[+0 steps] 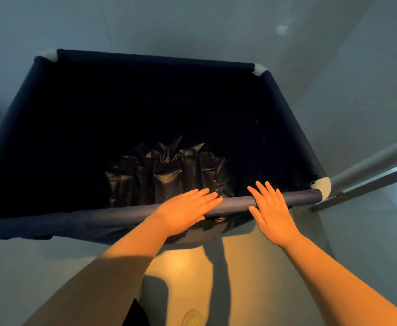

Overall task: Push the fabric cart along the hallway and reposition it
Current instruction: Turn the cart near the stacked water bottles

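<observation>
A person looks down into a dark blue fabric cart (51,128) standing on a pale floor, directly in front of them and filling most of the view. Both hands lie on its near top rail (112,214). The left hand (188,208) rests flat across the rail, fingers straight and slanting right, holding nothing. Just right of it, the right hand (271,212) also lies flat, fingers straight and pointing away over the rail, thumb on the near side; neither hand wraps the bar. Beyond the fingertips, crumpled dark cloth (167,170) sits at the cart's bottom. To push well, the palms should likely press evenly, since both sit right of the rail's middle and the cart may swing. The cart's long axis appears to run left to right, parallel to the held rail, its open top facing up. Right of the right hand, a metal rail (378,175) lies close to the cart's near right corner.
</observation>
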The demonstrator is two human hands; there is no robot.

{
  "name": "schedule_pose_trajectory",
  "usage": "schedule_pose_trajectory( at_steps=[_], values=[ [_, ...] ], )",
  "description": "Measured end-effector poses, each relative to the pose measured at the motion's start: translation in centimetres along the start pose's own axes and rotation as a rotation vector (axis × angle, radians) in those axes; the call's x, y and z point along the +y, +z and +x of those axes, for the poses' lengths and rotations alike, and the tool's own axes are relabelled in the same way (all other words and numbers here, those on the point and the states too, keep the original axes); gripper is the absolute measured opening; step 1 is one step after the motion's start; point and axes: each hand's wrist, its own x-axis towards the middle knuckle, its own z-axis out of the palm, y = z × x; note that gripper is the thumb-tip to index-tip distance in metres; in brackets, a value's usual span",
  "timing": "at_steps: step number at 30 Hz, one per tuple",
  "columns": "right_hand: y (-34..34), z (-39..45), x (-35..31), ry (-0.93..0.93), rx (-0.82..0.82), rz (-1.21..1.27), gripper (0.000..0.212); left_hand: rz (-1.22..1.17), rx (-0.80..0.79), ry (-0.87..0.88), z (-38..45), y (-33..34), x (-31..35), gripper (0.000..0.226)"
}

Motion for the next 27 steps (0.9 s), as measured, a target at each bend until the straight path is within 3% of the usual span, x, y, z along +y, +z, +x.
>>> schedule_pose_trajectory(
  at_steps=[10, 22, 27],
  values=[
    [-0.9, -0.2, 6.0, 0.067, -0.020, -0.017, 0.058, -0.096, -0.001, 0.072, 6.1, 0.3, 1.9, 0.059],
    [-2.1, -0.8, 14.6, 0.195, -0.061, -0.011, 0.068, -0.249, -0.135, 0.127, 16.6, -1.6, 4.1, 0.054],
    [-2.4, -0.7, 16.5, 0.285, -0.057, -0.022, 0.069, -0.261, -0.101, 0.148, 19.9, -1.6, 4.1, 0.053]
  ],
)
